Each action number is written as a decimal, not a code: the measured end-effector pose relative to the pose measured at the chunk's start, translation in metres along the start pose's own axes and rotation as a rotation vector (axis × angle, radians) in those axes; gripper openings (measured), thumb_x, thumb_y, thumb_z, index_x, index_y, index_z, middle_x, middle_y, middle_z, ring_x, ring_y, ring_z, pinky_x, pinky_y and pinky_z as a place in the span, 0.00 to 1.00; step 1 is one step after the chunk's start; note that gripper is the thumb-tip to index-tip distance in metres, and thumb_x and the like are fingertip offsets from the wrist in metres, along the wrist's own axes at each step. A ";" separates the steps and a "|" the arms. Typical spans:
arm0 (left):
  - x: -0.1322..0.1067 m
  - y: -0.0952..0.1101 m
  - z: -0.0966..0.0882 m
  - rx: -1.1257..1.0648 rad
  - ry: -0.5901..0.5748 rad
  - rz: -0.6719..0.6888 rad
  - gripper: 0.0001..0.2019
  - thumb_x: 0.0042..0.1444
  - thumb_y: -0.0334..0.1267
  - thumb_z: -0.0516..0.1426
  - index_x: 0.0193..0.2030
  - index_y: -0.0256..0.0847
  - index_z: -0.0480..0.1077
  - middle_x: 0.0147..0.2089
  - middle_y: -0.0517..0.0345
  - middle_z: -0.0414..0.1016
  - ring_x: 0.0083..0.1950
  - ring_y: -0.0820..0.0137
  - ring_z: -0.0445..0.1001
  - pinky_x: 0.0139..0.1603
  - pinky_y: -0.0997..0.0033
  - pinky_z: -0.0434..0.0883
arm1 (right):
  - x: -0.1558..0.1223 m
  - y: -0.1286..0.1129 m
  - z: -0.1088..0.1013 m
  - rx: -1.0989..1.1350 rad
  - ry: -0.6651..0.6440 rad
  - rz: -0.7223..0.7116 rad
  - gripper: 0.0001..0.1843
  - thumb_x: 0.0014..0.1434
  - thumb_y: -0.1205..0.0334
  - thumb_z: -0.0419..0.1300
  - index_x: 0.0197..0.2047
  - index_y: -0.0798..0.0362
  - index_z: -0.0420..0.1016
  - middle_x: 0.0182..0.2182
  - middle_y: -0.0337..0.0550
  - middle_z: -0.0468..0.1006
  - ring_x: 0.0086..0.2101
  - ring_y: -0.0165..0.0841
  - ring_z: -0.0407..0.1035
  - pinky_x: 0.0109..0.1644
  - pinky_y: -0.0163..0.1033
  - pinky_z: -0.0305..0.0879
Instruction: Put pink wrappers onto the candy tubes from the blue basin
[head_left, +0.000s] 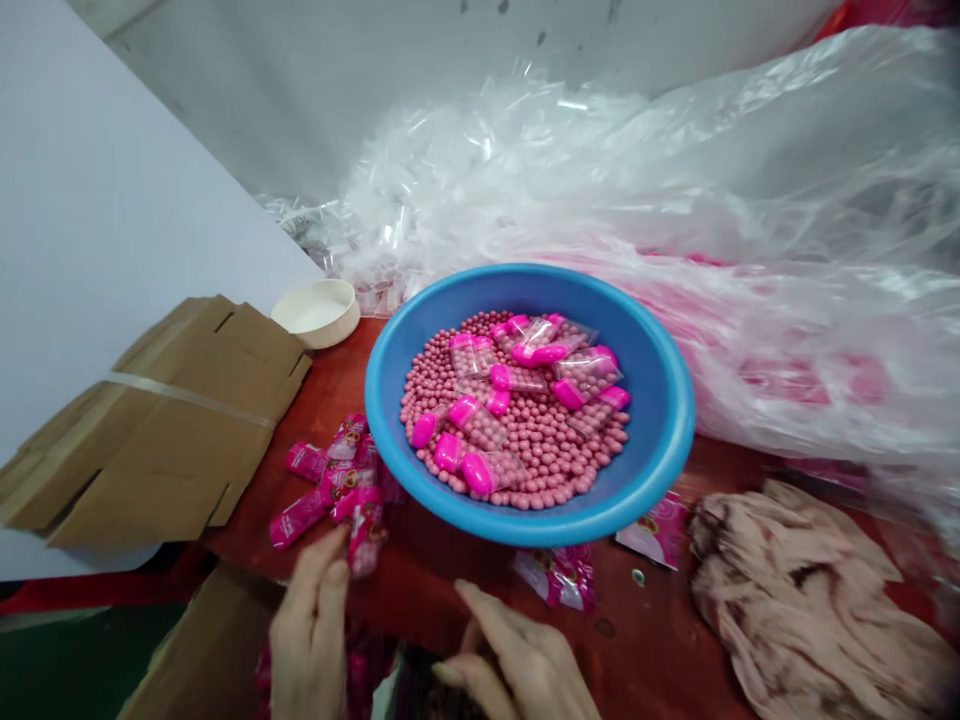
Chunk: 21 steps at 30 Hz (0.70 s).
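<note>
1. My left hand [311, 630] lies at the near edge of the red surface [465, 600]. Its fingers are stretched almost straight and close together, and the tips touch the lower end of a glossy pink printed foil sachet [367, 528]. I see nothing pinched between them.
2. My right hand [517, 665] is loosely spread and holds nothing. Its forefinger points towards a second pink sachet [561, 577] near the rim of the round blue plastic basin [675, 400].
3. The sachet under my left fingertips sits at the front of a small scatter of the same pink sachets [330, 480], just left of the basin.
4. I judge it very light, thin and limp. The foil looks slick, so it will likely skid under a flat push (a pinch suits it better).
5. The best hold looks to be the sealed end nearest me, between thumb and forefinger. The middle seems softer and may crumple.
6. The basin holds small pink candy beads [540, 450] and clear little bottles with pink caps [480, 470].
7. A strapped bundle of flat brown cardboard [165, 430] lies to the left, and a heap of clear plastic bags [600, 170] lies behind.
</note>
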<state>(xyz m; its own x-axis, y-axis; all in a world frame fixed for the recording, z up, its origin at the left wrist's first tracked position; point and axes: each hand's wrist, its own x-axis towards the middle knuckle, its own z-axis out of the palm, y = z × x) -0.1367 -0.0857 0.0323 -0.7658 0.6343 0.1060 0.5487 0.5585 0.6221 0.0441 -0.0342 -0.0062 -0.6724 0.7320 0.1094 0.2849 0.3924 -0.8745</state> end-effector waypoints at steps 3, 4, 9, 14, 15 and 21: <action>0.053 -0.022 0.002 0.169 0.195 0.155 0.32 0.58 0.54 0.44 0.58 0.27 0.64 0.62 0.30 0.60 0.65 0.45 0.54 0.63 0.42 0.49 | 0.034 -0.021 0.013 -0.076 -0.006 -0.007 0.27 0.55 0.57 0.62 0.55 0.62 0.70 0.41 0.58 0.79 0.41 0.50 0.74 0.45 0.50 0.72; 0.071 -0.027 0.006 0.192 0.216 0.191 0.30 0.60 0.51 0.43 0.59 0.28 0.63 0.63 0.31 0.58 0.66 0.46 0.52 0.63 0.42 0.48 | 0.048 -0.028 0.020 -0.087 -0.010 -0.009 0.30 0.55 0.57 0.63 0.58 0.62 0.67 0.47 0.62 0.76 0.46 0.52 0.71 0.50 0.53 0.69; 0.137 -0.033 0.032 0.265 0.103 0.356 0.18 0.60 0.40 0.54 0.57 0.41 0.64 0.60 0.47 0.65 0.56 0.56 0.67 0.53 0.45 0.66 | 0.114 -0.039 0.059 -0.123 -0.004 0.039 0.57 0.44 0.52 0.70 0.68 0.62 0.45 0.65 0.67 0.51 0.63 0.57 0.44 0.63 0.61 0.47; 0.154 -0.036 0.037 0.327 -0.145 0.497 0.15 0.60 0.40 0.54 0.52 0.42 0.67 0.56 0.49 0.69 0.50 0.61 0.72 0.47 0.52 0.71 | 0.140 -0.027 0.082 -0.128 -0.041 0.081 0.63 0.35 0.49 0.73 0.66 0.68 0.48 0.64 0.72 0.51 0.62 0.60 0.46 0.63 0.63 0.45; 0.152 -0.040 0.034 0.333 -0.168 0.507 0.15 0.60 0.40 0.55 0.53 0.42 0.67 0.56 0.49 0.69 0.50 0.60 0.71 0.48 0.52 0.71 | 0.138 -0.027 0.085 -0.129 -0.042 0.073 0.62 0.36 0.48 0.72 0.66 0.66 0.49 0.64 0.70 0.50 0.63 0.60 0.45 0.63 0.62 0.44; 0.115 -0.093 -0.009 0.332 -0.135 0.452 0.17 0.63 0.43 0.46 0.52 0.40 0.69 0.54 0.48 0.73 0.57 0.57 0.68 0.59 0.43 0.59 | 0.106 -0.043 0.126 -0.113 -0.118 -0.075 0.60 0.40 0.39 0.67 0.66 0.66 0.50 0.67 0.66 0.44 0.64 0.61 0.32 0.63 0.64 0.44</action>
<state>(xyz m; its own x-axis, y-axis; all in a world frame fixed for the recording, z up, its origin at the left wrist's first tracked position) -0.2786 -0.0699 -0.0065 -0.3932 0.8993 0.1916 0.9040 0.3402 0.2589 -0.1252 -0.0432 -0.0166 -0.7684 0.6304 0.1107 0.3009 0.5085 -0.8068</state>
